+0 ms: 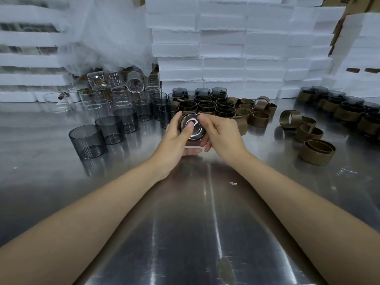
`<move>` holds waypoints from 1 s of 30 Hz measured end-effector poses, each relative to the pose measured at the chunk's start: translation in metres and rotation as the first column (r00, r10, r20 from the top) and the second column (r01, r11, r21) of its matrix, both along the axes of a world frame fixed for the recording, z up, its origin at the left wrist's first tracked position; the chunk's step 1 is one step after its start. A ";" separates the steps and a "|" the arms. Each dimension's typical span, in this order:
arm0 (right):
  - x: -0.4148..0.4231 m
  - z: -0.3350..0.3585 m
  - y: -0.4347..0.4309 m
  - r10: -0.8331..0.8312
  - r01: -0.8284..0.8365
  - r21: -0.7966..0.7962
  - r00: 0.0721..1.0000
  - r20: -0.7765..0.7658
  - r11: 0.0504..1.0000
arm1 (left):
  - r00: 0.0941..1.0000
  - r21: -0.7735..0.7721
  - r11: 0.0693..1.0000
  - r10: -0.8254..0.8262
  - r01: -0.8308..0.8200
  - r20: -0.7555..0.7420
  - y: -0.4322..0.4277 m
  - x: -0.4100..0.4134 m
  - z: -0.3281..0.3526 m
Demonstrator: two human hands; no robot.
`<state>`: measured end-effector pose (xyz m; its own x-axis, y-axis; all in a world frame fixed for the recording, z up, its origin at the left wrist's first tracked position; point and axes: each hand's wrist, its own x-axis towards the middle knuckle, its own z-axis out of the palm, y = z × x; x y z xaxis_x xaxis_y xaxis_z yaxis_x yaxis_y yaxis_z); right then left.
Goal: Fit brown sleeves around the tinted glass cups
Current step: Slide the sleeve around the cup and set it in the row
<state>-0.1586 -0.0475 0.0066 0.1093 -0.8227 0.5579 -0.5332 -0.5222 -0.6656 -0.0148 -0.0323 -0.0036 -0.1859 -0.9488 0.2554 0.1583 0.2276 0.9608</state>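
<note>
Both my hands hold one tinted glass cup [192, 128] above the steel table, its base turned toward me. My left hand [176, 140] grips its left side with the thumb on the base. My right hand [220, 136] grips the right side, fingers curled under it. A dark band shows round the cup between my fingers; I cannot tell if it is a sleeve. Bare tinted cups [87, 140] stand in a row to the left. Loose brown sleeves [316, 152] lie at the right. Sleeved cups [206, 105] stand in a cluster just behind my hands.
Clear glass cups [115, 89] pile up at the back left under white foam netting. White foam boxes [222, 48] are stacked along the back. More sleeved cups [345, 108] sit at the far right. A small scrap [233, 183] lies on the steel table [195, 233].
</note>
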 end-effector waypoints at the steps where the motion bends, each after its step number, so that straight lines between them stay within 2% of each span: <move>1: -0.001 0.001 -0.001 -0.080 0.078 -0.049 0.996 -0.039 0.996 | 1.000 0.018 1.000 0.002 -0.002 -0.017 0.001 -0.001 0.001; 4: -0.013 0.004 -0.006 -0.357 0.332 -0.174 0.924 -0.135 0.927 | 0.999 0.082 0.996 0.029 -0.026 -0.046 0.001 -0.001 0.003; 7: -0.030 0.005 -0.014 -0.492 0.461 -0.199 0.857 -0.152 0.865 | 0.998 0.130 0.991 0.036 -0.028 -0.056 -0.001 0.001 0.003; 9: -0.038 0.003 -0.016 -0.516 0.516 -0.079 0.811 -0.275 0.853 | 0.998 0.141 0.990 0.032 -0.024 -0.056 -0.001 0.002 0.003; 11: -0.041 0.000 -0.017 -0.438 0.507 0.049 0.785 -0.438 0.861 | 0.998 0.145 0.989 0.025 -0.016 -0.058 -0.001 0.002 0.003; 13: -0.038 0.003 -0.015 -0.400 0.476 0.050 0.787 -0.469 0.878 | 0.998 0.145 0.989 0.009 0.000 -0.057 -0.001 0.003 0.003; 18: -0.023 0.006 -0.010 -0.369 0.392 -0.035 0.828 -0.422 0.919 | 0.999 0.158 0.987 -0.006 0.014 -0.053 0.001 0.004 0.004; 20: -0.023 0.006 -0.008 -0.416 0.431 -0.048 0.828 -0.375 0.901 | 0.998 0.158 0.987 -0.002 0.011 -0.059 0.001 0.004 0.004; 22: -0.027 0.008 -0.010 -0.462 0.475 -0.014 0.847 -0.263 0.880 | 0.998 0.147 0.989 -0.013 0.022 -0.062 0.002 0.004 0.004; 25: -0.030 0.009 -0.011 -0.437 0.439 0.083 0.899 -0.035 0.895 | 0.996 0.132 0.990 -0.037 0.046 -0.075 0.003 0.004 0.004; 30: -0.033 0.009 -0.014 -0.484 0.456 0.192 0.864 0.138 0.869 | 0.992 0.110 0.994 0.002 0.012 -0.128 0.002 0.004 0.004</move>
